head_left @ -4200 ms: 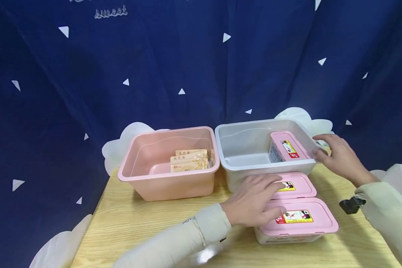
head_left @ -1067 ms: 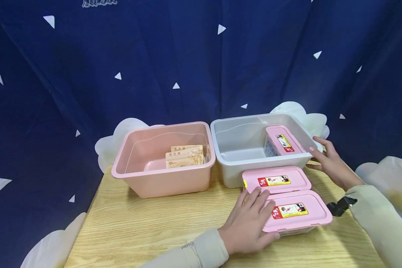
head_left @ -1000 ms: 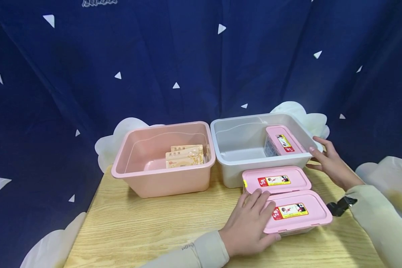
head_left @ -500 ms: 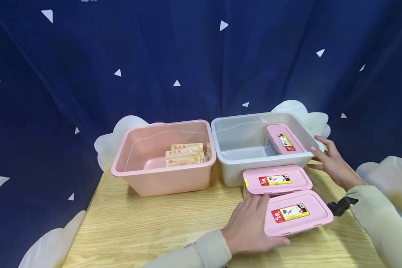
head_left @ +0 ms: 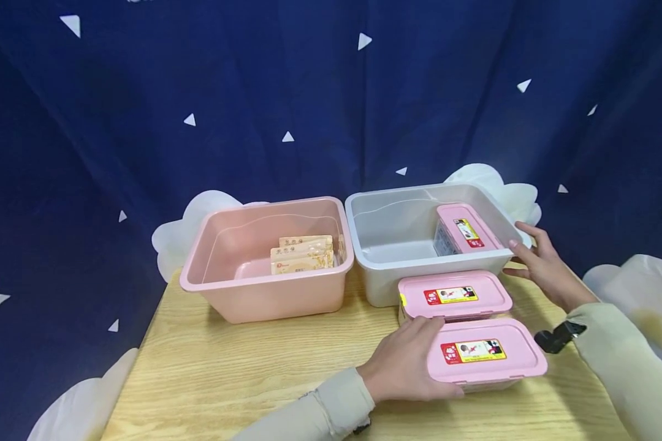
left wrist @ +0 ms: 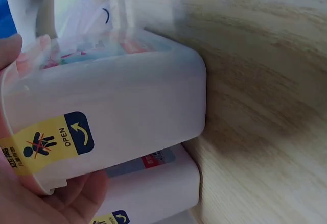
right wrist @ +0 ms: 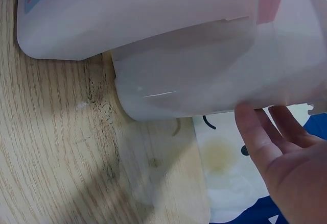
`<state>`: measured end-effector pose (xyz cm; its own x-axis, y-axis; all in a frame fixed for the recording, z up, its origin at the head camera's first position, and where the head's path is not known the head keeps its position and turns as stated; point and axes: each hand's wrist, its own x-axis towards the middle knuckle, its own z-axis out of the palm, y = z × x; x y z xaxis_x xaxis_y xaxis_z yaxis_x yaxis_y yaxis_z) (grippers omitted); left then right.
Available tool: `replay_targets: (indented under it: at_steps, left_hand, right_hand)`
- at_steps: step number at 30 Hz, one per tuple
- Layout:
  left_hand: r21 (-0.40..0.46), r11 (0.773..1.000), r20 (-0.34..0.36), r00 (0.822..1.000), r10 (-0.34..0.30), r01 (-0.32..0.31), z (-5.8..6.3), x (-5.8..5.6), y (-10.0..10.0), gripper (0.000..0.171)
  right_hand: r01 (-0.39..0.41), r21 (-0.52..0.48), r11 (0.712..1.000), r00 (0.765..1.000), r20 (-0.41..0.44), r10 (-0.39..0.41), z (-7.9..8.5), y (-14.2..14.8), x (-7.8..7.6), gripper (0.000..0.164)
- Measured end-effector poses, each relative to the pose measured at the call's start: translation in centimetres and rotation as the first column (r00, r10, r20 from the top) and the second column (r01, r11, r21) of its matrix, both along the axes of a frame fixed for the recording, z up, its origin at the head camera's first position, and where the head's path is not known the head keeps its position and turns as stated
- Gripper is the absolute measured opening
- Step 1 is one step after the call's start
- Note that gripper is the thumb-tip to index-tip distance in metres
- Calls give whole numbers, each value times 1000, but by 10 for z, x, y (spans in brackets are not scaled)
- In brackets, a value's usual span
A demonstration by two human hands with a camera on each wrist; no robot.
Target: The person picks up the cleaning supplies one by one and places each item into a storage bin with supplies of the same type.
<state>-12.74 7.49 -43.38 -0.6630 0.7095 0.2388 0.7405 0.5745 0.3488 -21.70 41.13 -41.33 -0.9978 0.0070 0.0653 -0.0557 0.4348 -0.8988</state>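
Note:
My left hand grips the left end of the nearer white plastic box with a pink lid. Fingers lie at the far long side and the thumb at the near one, with the lid edge between them in the left wrist view. Just behind it stands a second pink-lidded box, against the grey bin. At the bin's right end, my right hand has its thumb at the rim and its fingertips on the outer wall. A third pink-lidded box sits inside the bin on the right.
Left of the grey bin stands a pink bin holding several beige packets. Both bins are at the back of the wooden table. Behind them hangs a dark blue curtain with white triangles.
My left hand has gone from lying flat over the two front boxes to gripping the nearer one's left end. That box has shifted, and a gap shows behind it. The right hand stays at the bin.

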Motion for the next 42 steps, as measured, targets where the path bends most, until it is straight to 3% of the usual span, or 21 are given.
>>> replay_targets:
  at_steps: [5, 14, 29, 36, 42]
  left_hand:
    - [-5, 1000, -20, 1000, -15, 15, 1, -1, -2, 94]
    - [-42, 999, -23, 999, 26, -27, 2, 3, 1, 110]
    - [-22, 1000, 72, 997, 2, 0, 7, 2, 2, 97]
    - [-61, 998, 45, 999, 21, -18, 8, 3, 4, 91]
    - [-82, 997, 45, 999, -7, 11, 11, -2, 0, 85]
  right_hand:
    - [-2, 2, 1000, 1000, -10, 2, -1, 0, -3, 69]
    - [5, 19, 1000, 1000, -12, -5, -1, 0, 0, 69]
    - [5, -61, 998, 999, -53, -8, -3, -1, 2, 65]
    - [1, -50, 999, 999, -53, -4, -3, 0, 3, 65]
    - [-6, -52, 999, 999, -52, 3, -6, 0, 2, 66]
